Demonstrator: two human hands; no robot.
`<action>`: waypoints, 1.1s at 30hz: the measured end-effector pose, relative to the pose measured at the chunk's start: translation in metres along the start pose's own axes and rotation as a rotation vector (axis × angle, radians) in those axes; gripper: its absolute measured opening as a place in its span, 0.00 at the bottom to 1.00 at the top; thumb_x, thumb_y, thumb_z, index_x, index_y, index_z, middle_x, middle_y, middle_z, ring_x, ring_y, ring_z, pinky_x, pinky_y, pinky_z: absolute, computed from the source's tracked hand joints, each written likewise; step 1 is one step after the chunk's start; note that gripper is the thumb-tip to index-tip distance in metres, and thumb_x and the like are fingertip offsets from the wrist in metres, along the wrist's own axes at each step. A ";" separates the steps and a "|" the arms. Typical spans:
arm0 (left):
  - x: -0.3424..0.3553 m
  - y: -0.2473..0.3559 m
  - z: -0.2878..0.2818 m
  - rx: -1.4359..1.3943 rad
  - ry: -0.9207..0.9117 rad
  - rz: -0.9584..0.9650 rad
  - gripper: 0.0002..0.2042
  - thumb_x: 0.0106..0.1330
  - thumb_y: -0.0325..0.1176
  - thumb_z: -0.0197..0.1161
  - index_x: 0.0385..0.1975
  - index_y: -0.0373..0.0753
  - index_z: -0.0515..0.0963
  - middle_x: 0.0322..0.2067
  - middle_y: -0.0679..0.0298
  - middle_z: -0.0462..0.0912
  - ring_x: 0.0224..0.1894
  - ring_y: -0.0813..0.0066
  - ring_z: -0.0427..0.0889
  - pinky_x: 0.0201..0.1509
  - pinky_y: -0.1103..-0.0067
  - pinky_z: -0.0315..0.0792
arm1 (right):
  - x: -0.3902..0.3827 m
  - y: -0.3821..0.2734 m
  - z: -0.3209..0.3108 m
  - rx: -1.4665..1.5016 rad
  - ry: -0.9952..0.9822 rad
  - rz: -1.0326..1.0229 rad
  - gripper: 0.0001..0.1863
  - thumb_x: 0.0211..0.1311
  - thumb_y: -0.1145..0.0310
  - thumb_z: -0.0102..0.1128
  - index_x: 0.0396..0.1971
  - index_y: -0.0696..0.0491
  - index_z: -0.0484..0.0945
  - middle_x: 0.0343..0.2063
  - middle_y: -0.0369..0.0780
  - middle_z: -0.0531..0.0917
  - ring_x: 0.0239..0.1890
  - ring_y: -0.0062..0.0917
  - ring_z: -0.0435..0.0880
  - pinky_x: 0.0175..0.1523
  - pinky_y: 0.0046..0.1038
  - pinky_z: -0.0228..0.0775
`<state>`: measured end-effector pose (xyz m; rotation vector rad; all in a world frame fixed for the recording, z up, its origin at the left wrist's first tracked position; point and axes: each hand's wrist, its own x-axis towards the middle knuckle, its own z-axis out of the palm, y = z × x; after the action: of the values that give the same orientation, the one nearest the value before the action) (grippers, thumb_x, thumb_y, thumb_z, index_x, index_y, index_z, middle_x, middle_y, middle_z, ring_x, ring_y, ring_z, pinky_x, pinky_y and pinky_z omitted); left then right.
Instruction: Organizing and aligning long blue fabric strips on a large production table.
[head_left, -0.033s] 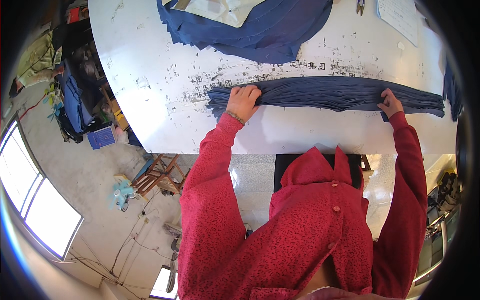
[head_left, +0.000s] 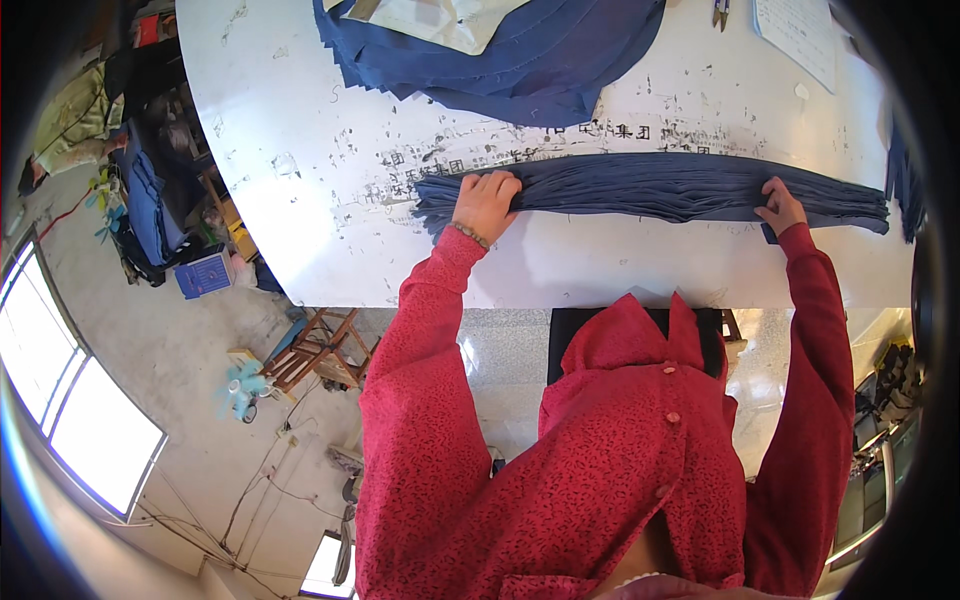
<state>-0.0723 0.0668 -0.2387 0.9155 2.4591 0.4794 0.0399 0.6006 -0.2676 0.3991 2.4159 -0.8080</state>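
Beneath the left hand (head_left: 487,203) and right hand (head_left: 783,207), touching both, the cloth stack (head_left: 640,190) lies lengthwise left to right on the table (head_left: 600,275). The left hand grasps it near its left end; whether the right hand pinches its near edge cannot be told. Fanned panels (head_left: 540,90) lie beyond. Nothing visibly differs from the earlier frame.

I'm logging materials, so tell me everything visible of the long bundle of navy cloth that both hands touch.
The long bundle of navy cloth lies crosswise on the white table, its many thin, matte layers creased and running lengthwise like ridges. The left end is uneven; the right end narrows. The left hand curls over it near the left end; the right hand touches it toward the right end. Whether either grip is fully closed cannot be told.
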 end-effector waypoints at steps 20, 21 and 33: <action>0.001 0.009 0.002 0.012 0.081 -0.159 0.24 0.41 0.34 0.71 0.41 0.42 0.71 0.39 0.62 0.71 0.40 0.62 0.73 0.40 0.71 0.66 | 0.000 -0.002 -0.002 0.011 -0.013 0.022 0.20 0.40 0.77 0.65 0.32 0.50 0.64 0.11 0.34 0.66 0.15 0.22 0.66 0.24 0.23 0.59; 0.001 0.011 0.002 0.015 0.114 -0.152 0.23 0.41 0.34 0.70 0.40 0.42 0.72 0.39 0.62 0.72 0.40 0.62 0.73 0.40 0.71 0.66 | -0.001 -0.002 -0.002 0.015 -0.016 0.026 0.20 0.40 0.77 0.65 0.32 0.50 0.64 0.11 0.34 0.67 0.15 0.22 0.66 0.24 0.23 0.59; -0.005 -0.021 -0.016 0.076 -0.117 -0.321 0.23 0.48 0.42 0.66 0.45 0.46 0.72 0.42 0.65 0.74 0.46 0.64 0.72 0.49 0.66 0.61 | -0.004 -0.018 -0.010 -0.025 -0.055 0.071 0.18 0.43 0.71 0.66 0.33 0.49 0.66 0.16 0.36 0.73 0.21 0.29 0.75 0.28 0.29 0.64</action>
<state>-0.0885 0.0456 -0.2340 0.5435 2.4668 0.2165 0.0317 0.5928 -0.2501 0.4443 2.3455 -0.7475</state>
